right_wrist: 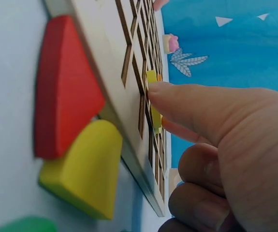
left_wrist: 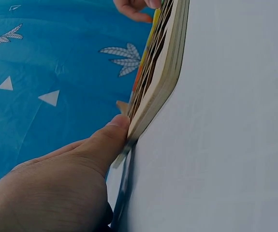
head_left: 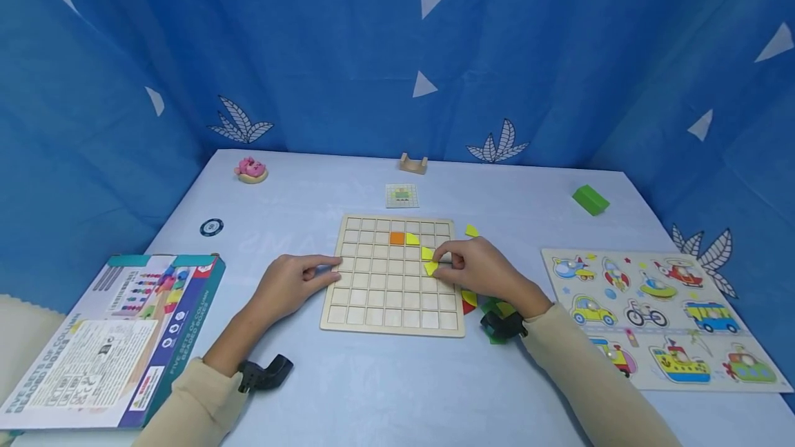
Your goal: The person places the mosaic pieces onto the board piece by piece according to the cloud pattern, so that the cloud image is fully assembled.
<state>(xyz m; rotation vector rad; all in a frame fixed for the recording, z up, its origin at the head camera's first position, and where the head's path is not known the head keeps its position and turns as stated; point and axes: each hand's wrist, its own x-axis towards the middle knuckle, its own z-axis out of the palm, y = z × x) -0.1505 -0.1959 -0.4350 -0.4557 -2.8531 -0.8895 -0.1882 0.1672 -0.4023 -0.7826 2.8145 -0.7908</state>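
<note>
**Hands at a wooden grid board, one yellow triangle being set in place**

Nearest the viewer, two forearms in beige sleeves reach onto a pale blue table. The left hand [head_left: 292, 285] lies flat at the left edge of the grid board [head_left: 373, 295], fingers straight, thumb tip pressed against the board's side. The right hand [head_left: 481, 271] rests on the board's right part, its fingertips closed on a small yellow triangle [head_left: 430, 268] over a square cell, with the forefinger pushing from above.

Judged from this, the triangle could tip or sit crooked if pushed at one corner, since the cells are shallow. The board, light and smooth on a slick table, might slide if the left hand eases off. The wrist could also knock the loose pieces beside the board.

The board is pale, flat wood cut into square recesses. Just right of it lie thick painted blocks: a red wedge [right_wrist: 64, 89] and a rounded yellow one [right_wrist: 83, 169]. Beyond the right hand, further up the board, sit an orange square [head_left: 397, 238] and another yellow triangle [head_left: 413, 239]. Past the board's far edge lies a small card [head_left: 401, 195], then blue curtain.
</note>
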